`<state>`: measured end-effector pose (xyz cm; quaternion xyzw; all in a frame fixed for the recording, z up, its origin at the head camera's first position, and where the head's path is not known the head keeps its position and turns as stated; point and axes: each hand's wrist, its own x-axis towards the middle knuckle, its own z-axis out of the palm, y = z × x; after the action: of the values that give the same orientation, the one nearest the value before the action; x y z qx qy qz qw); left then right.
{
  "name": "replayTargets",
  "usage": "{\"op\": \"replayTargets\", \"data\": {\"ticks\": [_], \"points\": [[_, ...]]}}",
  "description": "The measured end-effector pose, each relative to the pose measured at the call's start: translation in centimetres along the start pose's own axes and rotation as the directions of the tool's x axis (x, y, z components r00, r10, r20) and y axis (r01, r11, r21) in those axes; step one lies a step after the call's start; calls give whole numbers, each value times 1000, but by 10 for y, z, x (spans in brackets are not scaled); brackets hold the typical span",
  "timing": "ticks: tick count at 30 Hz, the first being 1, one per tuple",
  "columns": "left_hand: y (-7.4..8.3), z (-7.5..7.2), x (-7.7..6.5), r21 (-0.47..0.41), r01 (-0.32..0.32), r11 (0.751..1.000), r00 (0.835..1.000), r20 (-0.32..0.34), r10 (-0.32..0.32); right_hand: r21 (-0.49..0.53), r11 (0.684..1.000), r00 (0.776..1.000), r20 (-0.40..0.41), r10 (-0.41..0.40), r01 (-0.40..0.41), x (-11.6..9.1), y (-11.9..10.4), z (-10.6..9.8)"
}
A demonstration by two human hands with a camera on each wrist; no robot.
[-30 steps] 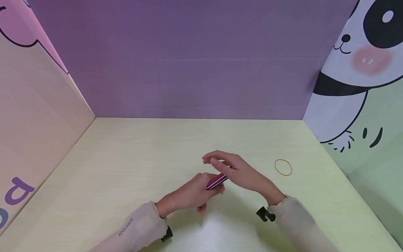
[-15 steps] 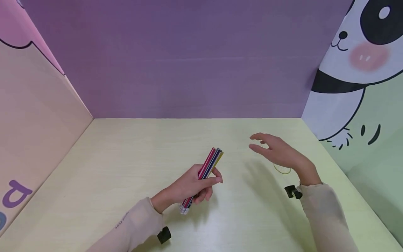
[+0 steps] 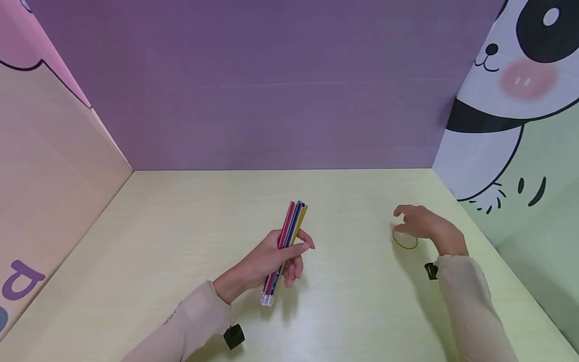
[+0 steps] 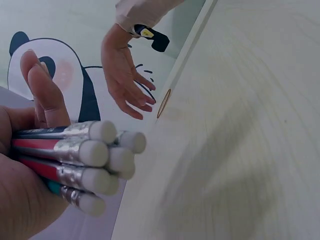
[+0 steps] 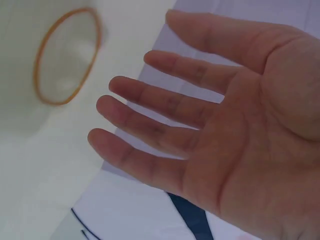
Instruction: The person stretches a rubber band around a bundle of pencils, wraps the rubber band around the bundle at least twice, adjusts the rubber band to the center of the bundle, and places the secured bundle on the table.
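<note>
My left hand grips a bundle of several pencils above the middle of the table, thumb across them. Their far ends show red, dark blue and yellow barrels. In the left wrist view the white erasers and silver ferrules of the pencils face the camera. My right hand hovers over a thin yellow rubber band at the right of the table, partly covering it in the head view. In the right wrist view the palm is bare, fingers extended, with the rubber band just beyond the fingertips.
The pale wood table meets a purple wall at the back. A cream and pink panel stands on the left, a green panel with a panda on the right. Both sleeves carry dark wrist devices.
The right hand has left the pencils, moving right and then down to the rubber band. The left hand has turned the pencils more upright and shifted slightly left.
</note>
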<state>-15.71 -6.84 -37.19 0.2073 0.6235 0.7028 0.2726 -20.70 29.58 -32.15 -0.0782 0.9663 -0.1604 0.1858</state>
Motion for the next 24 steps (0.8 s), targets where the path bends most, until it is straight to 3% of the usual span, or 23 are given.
{"op": "replayTargets", "data": {"ticks": [8, 18, 24], "points": [[1, 2, 1, 20, 9, 1000, 1000, -9, -9, -17, 996, 995, -45, 84, -85, 15, 29, 10], [1, 4, -1, -26, 29, 999, 999, 14, -28, -8, 977, 974, -89, 210, -212, 21, 35, 18], [2, 2, -1, -46, 29, 999, 999, 28, -28, 7, 991, 983, -123, 136, -137, 22, 40, 16]]}}
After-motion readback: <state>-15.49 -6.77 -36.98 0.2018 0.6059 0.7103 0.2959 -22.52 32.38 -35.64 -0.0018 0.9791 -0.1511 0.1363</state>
